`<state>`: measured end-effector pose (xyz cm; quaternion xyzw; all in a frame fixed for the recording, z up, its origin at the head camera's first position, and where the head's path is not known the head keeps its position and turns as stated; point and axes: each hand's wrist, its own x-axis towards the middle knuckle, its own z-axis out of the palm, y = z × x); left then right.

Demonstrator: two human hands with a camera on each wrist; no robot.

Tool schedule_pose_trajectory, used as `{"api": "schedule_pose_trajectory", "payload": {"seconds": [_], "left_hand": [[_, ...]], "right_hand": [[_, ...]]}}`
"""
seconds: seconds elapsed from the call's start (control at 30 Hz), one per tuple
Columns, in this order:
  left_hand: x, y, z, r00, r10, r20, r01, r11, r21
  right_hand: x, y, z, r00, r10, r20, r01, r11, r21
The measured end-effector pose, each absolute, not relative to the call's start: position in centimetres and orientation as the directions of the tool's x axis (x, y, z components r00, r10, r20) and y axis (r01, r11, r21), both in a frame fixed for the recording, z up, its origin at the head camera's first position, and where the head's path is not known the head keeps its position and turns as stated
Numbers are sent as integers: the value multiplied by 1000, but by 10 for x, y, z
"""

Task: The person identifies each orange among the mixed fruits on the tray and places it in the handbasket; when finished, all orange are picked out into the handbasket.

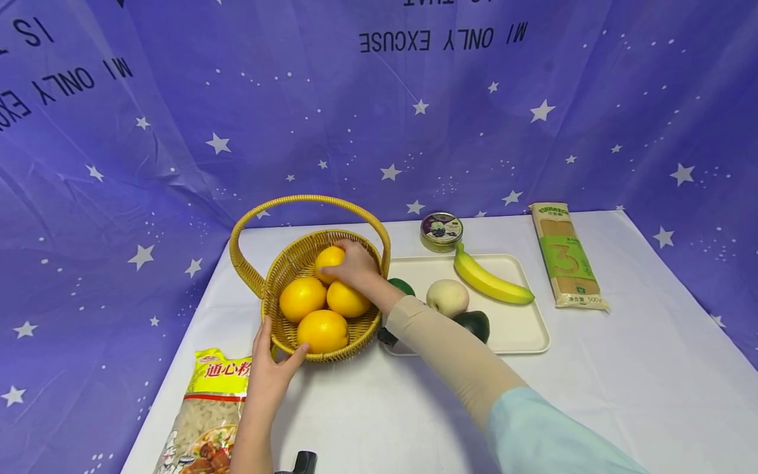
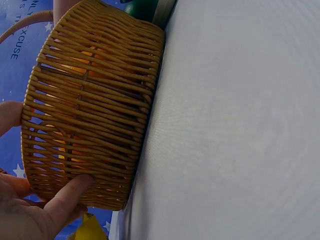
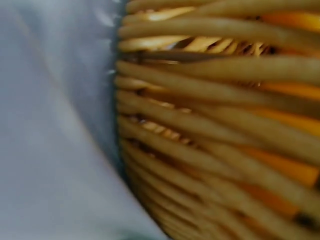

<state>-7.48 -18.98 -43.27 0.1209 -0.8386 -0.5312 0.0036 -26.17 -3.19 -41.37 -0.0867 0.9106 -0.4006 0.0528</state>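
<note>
A wicker basket (image 1: 278, 276) with a tall arched handle stands on the table and holds several oranges (image 1: 322, 332). My right hand (image 1: 355, 266) reaches inside and grips the rearmost orange (image 1: 329, 263), its thumb across the front of the fruit; some fingers are hidden. My left hand (image 1: 274, 368) holds the near left side of the basket, thumb at the rim and fingers along the outer wall. The left wrist view shows those fingers (image 2: 70, 195) against the weave. Close up, the right wrist view shows only the basket wall (image 3: 200, 110) and cloth.
Right of the basket lies a cream tray (image 1: 521, 339) with a banana (image 1: 491, 280), a pale peach (image 1: 447, 297) and dark green produce (image 1: 474, 324). Behind it stands a round tin (image 1: 441, 232). Noodles (image 1: 567, 257) lie far right, a macaroni bag (image 1: 204, 415) front left.
</note>
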Motion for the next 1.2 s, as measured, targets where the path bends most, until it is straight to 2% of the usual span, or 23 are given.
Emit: {"api": "schedule_pose_trajectory", "payload": {"seconds": [0.5, 0.7, 0.97, 1.2], "left_hand": [[-77, -190, -432, -969, -206, -136, -212, 412, 886], [-77, -190, -431, -968, -210, -137, -213, 402, 890], [-77, -190, -429, -968, -207, -139, -212, 387, 897], [-77, -193, -430, -964, -218, -149, -225, 379, 898]], "right_hand": [[-259, -25, -411, -967, -241, -80, -102, 658, -746], [-256, -19, -397, -963, -270, -7, -179, 656, -734], [-237, -3, -365, -937, -336, 96, -272, 526, -806], [-209, 16, -342, -893, -388, 228, -397, 440, -805]]}}
